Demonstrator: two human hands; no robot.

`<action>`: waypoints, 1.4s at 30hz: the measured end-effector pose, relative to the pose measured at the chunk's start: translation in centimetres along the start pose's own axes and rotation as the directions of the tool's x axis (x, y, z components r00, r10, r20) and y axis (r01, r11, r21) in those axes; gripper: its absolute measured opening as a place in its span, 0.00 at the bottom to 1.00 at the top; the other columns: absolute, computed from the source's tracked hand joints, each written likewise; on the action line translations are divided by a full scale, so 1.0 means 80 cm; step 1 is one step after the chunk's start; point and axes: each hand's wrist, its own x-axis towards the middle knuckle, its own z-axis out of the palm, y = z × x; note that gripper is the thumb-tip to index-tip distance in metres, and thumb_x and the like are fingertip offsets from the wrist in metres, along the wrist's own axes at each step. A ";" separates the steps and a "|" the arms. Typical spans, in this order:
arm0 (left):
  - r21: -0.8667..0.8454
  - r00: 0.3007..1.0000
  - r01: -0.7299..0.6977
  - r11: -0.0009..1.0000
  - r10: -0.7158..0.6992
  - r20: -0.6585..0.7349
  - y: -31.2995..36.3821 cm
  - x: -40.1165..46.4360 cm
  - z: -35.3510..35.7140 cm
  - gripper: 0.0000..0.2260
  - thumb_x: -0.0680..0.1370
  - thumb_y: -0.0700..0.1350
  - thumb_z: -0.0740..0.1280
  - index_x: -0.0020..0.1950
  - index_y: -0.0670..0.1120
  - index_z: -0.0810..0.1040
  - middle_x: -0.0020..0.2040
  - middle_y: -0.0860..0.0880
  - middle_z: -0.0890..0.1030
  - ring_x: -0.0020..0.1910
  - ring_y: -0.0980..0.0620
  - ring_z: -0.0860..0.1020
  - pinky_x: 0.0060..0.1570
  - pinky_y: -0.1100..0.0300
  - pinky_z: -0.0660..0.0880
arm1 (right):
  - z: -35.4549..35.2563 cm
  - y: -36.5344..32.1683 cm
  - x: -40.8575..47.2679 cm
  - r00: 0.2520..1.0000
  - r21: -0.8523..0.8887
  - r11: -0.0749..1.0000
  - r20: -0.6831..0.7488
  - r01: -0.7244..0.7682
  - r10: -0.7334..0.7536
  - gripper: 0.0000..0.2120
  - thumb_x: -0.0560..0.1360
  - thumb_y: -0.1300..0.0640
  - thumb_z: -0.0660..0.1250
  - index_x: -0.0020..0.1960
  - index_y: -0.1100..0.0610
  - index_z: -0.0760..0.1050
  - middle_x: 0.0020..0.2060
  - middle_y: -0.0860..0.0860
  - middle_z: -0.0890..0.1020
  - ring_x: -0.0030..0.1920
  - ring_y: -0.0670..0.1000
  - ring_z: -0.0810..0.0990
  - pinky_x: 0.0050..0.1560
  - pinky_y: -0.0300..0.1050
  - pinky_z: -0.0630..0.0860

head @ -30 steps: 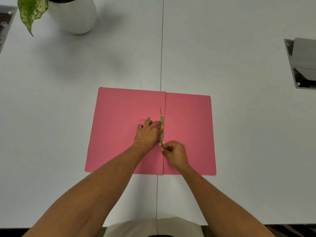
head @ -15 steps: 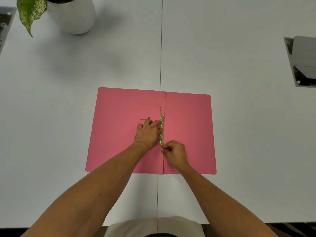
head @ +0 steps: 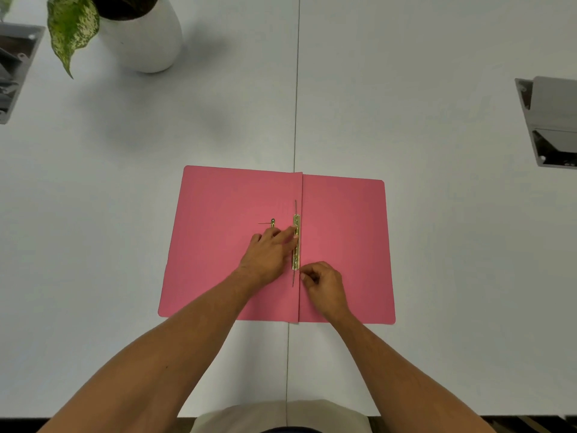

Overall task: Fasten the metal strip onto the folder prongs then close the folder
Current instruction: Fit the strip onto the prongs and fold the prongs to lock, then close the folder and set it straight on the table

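Observation:
A pink folder (head: 218, 251) lies open and flat on the white table. Along its centre fold sits the gold metal strip (head: 296, 221), upright in the view. One thin prong (head: 295, 207) sticks out past the strip's far end, and another prong (head: 293, 279) lies flat past its near end. My left hand (head: 265, 254) rests on the left flap with its index finger stretched onto the middle of the strip. My right hand (head: 323, 281) is curled, fingertips pinched together just right of the strip's near end. A small gold fastener piece (head: 272, 222) lies beyond my left hand.
A white plant pot (head: 140, 42) with a speckled leaf (head: 70, 29) stands at the far left. A grey tray (head: 15, 67) sits at the left edge, and a grey holder (head: 549, 123) at the right edge. A seam (head: 296, 89) runs down the table's middle.
My right hand has slid slightly down and right off the strip's near end, uncovering the lower prong. My left index finger has stretched further onto the strip.

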 end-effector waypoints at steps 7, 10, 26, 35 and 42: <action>-0.211 0.932 0.180 0.961 -0.235 -0.276 -0.022 -0.069 0.026 0.20 0.78 0.43 0.65 0.70 0.48 0.72 0.73 0.44 0.70 0.71 0.41 0.69 0.69 0.42 0.64 | 0.003 -0.013 -0.011 0.999 0.069 0.997 -0.023 -0.027 0.029 0.14 0.73 0.69 0.66 0.56 0.58 0.79 0.38 0.48 0.80 0.39 0.47 0.78 0.42 0.24 0.72; -0.259 0.832 0.392 0.883 -0.461 -0.310 -0.039 -0.083 0.021 0.20 0.75 0.39 0.64 0.68 0.45 0.73 0.72 0.41 0.71 0.70 0.39 0.68 0.69 0.42 0.62 | 0.007 -0.020 -0.011 0.995 0.148 0.985 -0.032 -0.092 0.098 0.14 0.72 0.66 0.70 0.57 0.57 0.77 0.35 0.48 0.80 0.38 0.49 0.81 0.43 0.36 0.78; -0.588 0.414 0.732 0.345 -0.910 -0.018 -0.092 -0.102 -0.005 0.43 0.62 0.58 0.78 0.71 0.49 0.64 0.73 0.41 0.63 0.72 0.38 0.60 0.67 0.37 0.63 | -0.014 -0.020 0.000 0.984 0.070 0.983 -0.054 -0.167 0.171 0.11 0.71 0.72 0.66 0.51 0.61 0.77 0.35 0.54 0.80 0.35 0.49 0.78 0.39 0.39 0.79; -0.823 0.295 0.519 0.231 -0.952 -0.081 -0.084 -0.084 -0.037 0.18 0.73 0.49 0.69 0.61 0.46 0.75 0.53 0.44 0.82 0.49 0.39 0.79 0.51 0.47 0.74 | -0.018 -0.004 0.003 0.988 0.081 0.988 -0.065 -0.132 0.137 0.21 0.75 0.72 0.61 0.64 0.57 0.73 0.34 0.48 0.76 0.32 0.45 0.75 0.34 0.39 0.78; -0.886 0.589 0.302 0.352 -0.800 -0.117 -0.113 -0.083 -0.121 0.09 0.70 0.47 0.69 0.35 0.44 0.75 0.32 0.48 0.77 0.32 0.46 0.75 0.34 0.57 0.70 | -0.020 -0.013 0.025 0.990 0.140 0.981 0.056 -0.133 0.126 0.29 0.72 0.75 0.60 0.69 0.54 0.70 0.31 0.47 0.72 0.32 0.44 0.70 0.31 0.28 0.71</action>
